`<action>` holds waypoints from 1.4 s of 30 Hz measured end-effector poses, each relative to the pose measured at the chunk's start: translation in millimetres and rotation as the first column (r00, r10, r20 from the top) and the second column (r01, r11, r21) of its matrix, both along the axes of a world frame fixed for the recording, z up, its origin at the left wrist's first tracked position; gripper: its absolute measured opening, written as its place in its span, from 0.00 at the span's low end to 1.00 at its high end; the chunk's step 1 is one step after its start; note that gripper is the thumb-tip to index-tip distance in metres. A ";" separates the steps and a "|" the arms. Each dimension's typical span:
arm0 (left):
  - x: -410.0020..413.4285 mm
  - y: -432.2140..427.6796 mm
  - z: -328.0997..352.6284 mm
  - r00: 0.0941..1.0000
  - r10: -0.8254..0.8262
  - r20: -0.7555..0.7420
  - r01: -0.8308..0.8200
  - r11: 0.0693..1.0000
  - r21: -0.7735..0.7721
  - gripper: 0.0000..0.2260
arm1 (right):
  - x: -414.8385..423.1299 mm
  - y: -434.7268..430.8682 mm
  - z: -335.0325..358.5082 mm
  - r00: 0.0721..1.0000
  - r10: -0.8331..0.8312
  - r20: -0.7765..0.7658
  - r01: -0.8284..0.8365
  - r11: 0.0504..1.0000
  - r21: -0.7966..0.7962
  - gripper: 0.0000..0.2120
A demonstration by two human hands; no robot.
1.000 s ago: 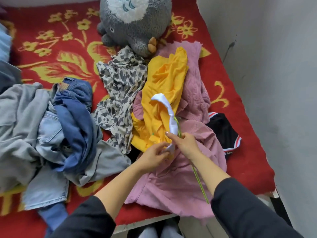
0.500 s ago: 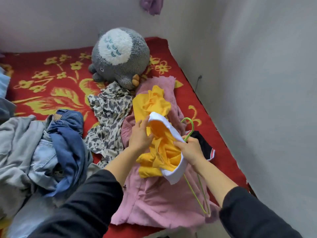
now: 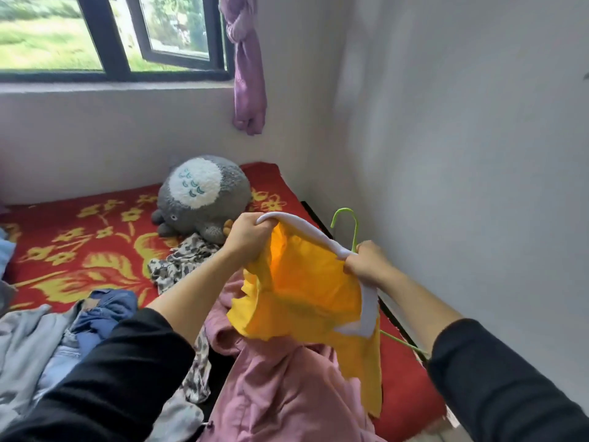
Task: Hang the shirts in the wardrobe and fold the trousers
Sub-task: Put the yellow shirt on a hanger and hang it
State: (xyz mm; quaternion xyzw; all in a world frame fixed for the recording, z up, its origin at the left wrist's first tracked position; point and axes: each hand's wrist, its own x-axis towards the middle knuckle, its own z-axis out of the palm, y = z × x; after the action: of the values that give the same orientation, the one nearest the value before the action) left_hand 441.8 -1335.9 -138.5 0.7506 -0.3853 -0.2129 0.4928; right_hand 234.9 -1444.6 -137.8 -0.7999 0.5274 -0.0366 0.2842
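A yellow shirt (image 3: 306,301) with a white collar band hangs in the air above the bed. My left hand (image 3: 248,239) grips the white collar at its left end. My right hand (image 3: 366,261) grips the collar's right side together with a green wire hanger (image 3: 345,223), whose hook sticks up behind that hand. The hanger's lower bar shows below my right forearm. Under the shirt lies a pink garment (image 3: 280,387). A leopard-print piece (image 3: 181,260) lies beyond it, and denim and grey trousers (image 3: 79,327) are heaped at the left.
The bed (image 3: 79,247) has a red cover with yellow flowers and fills the corner. A grey plush toy (image 3: 204,196) sits at its far end. White walls close the back and right. A window (image 3: 111,36) and a knotted purple curtain (image 3: 247,65) are above.
Both hands have lifted the yellow shirt off the pile and spread its collar wide. The hanger rose with my right hand. My head has tilted up, bringing the window into view.
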 end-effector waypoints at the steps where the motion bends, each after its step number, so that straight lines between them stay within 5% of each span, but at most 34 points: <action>1: 1.3 2.1 18.4 1.000 0.005 -0.020 -0.005 1.000 -0.009 0.12 | 3.4 -3.3 9.7 1.000 -0.012 0.008 0.013 0.998 -0.066 0.08; 7: 7.6 39.0 93.8 0.950 -0.181 -0.255 0.195 0.980 0.028 0.04 | 20.2 -9.9 45.9 1.000 0.003 0.019 0.001 0.979 -0.203 0.09; 10: 8.9 43.0 112.6 0.887 -0.243 -0.392 0.277 0.960 0.032 0.11 | 30.1 -8.8 49.5 0.997 0.014 0.079 0.001 0.982 -0.188 0.09; 14: 15.0 34.5 105.3 0.998 0.039 0.042 -0.048 0.971 0.234 0.10 | 37.1 -3.1 51.2 0.984 0.038 0.175 -0.051 0.996 0.074 0.16; 16: 18.1 38.0 89.6 0.993 0.082 0.083 -0.101 0.959 0.264 0.12 | 35.2 -1.1 45.0 0.962 0.009 0.274 -0.064 0.979 0.191 0.20; 18: 21.5 44.3 72.1 0.990 0.111 0.089 -0.133 0.945 0.298 0.13 | 31.2 -1.3 38.9 0.923 -0.075 0.376 0.021 0.989 0.147 0.19; 23: 35.2 52.9 36.9 0.941 0.242 0.238 -0.315 0.882 0.349 0.09 | 10.4 -2.0 34.3 0.710 -0.202 0.675 0.068 0.973 0.221 0.12; 27: 45.6 62.3 21.5 0.886 0.312 0.344 -0.422 0.849 0.317 0.08 | -10.1 3.8 25.5 0.769 -0.166 0.618 -0.005 0.964 0.265 0.09; 34: 31.3 62.1 16.2 0.888 0.201 0.413 -0.299 0.935 0.189 0.12 | 3.8 25.8 4.3 0.799 0.052 0.599 -0.234 0.945 0.229 0.09; 38: 12.8 57.6 28.9 0.897 0.149 0.416 -0.202 0.975 0.087 0.08 | 34.3 43.8 0.2 0.823 0.151 0.547 -0.241 0.966 0.096 0.11; 42: 2.6 61.2 37.1 0.913 0.026 0.408 -0.079 0.990 0.113 0.05 | 51.8 56.2 -3.5 0.814 0.119 0.568 -0.236 0.962 0.137 0.12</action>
State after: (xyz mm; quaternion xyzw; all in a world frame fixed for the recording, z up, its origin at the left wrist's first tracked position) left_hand 444.5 -1274.7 -101.4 0.8183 -0.4444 -0.0637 0.3590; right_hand 286.7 -1388.5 -141.3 -0.7677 0.3460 -0.1867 0.5061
